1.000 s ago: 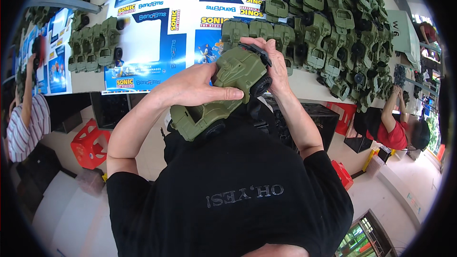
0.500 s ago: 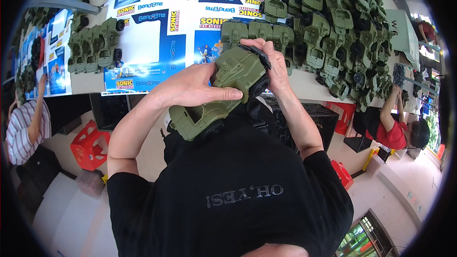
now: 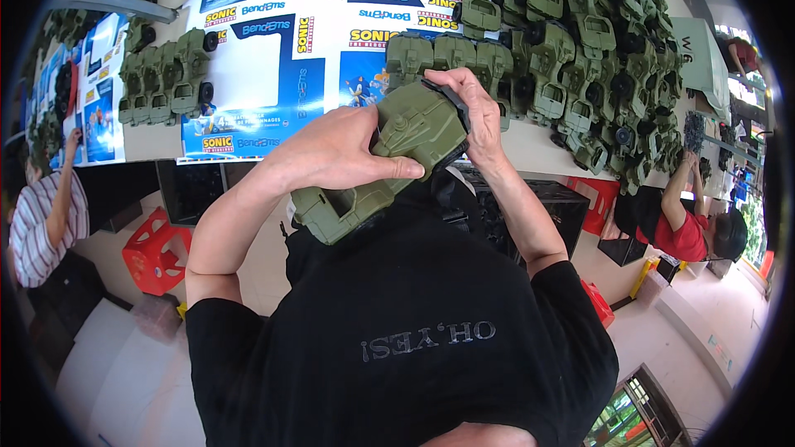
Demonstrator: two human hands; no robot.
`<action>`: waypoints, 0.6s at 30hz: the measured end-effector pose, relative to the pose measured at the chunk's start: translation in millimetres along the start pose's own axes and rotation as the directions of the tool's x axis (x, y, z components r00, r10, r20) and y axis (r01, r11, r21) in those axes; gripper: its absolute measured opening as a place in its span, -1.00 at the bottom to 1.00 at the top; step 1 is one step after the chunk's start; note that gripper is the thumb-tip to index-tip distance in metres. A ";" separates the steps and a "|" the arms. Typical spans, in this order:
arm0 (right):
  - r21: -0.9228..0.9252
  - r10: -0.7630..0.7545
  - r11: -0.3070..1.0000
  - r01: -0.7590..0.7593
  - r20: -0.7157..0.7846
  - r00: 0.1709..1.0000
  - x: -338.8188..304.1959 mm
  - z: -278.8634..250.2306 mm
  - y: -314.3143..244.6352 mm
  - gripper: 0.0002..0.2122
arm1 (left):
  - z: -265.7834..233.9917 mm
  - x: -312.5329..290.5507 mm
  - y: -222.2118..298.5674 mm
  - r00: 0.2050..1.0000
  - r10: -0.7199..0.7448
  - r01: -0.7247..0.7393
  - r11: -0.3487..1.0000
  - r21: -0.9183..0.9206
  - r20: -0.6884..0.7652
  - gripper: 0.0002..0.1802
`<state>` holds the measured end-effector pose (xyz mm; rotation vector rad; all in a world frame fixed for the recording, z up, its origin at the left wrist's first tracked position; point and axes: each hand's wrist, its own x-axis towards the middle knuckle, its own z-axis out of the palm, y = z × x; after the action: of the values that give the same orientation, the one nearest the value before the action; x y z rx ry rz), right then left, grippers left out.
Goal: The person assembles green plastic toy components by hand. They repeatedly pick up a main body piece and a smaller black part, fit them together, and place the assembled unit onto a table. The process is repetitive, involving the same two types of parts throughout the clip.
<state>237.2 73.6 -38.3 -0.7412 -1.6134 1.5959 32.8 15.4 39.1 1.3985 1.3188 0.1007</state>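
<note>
An olive-green toy truck (image 3: 419, 126) is held tilted over my lap, just off the table's front edge. My left hand (image 3: 344, 149) is wrapped around its middle, thumb lying across the side. At the truck's front end my right hand (image 3: 474, 112) grips a black bumper-like part (image 3: 447, 96), fingers over its top. Whether that part is fully seated on the truck I cannot tell. Behind my hands a row of similar toy trucks (image 3: 451, 51) stands on the table.
Many green toy trucks (image 3: 571, 58) are piled at the right of the table; a smaller row (image 3: 166, 87) stands left. Printed blue-and-white sheets (image 3: 248, 108) cover the tabletop. A red stool (image 3: 156, 252) is at lower left. Other people work at left (image 3: 50, 215) and right (image 3: 691, 228).
The toy truck has turned slightly in my hands, and its dark front wheel shows less. Both hands keep their hold, with my right fingers shifted slightly along the black part.
</note>
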 end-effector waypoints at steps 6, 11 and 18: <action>-0.134 -0.085 0.986 0.099 0.102 0.991 -8.0 -6.5 -8.9 -0.62 | -3.3 -10.0 3.0 0.996 0.031 -0.010 0.969 0.248 -0.081 -0.13; -0.063 -0.008 0.998 0.018 0.157 0.988 -14.5 -12.2 -25.1 -0.73 | 17.6 -14.8 -9.6 0.952 0.225 -0.155 0.939 0.307 -0.208 -0.13; -0.204 0.048 0.979 -0.017 0.148 0.988 -20.0 8.6 -35.9 -0.45 | 24.2 -18.3 -5.5 0.949 0.281 -0.217 0.911 0.350 -0.144 -0.13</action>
<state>244.8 50.1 -4.3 -0.7690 -1.9047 1.5590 39.5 -14.7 37.6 1.8833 1.3495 0.1989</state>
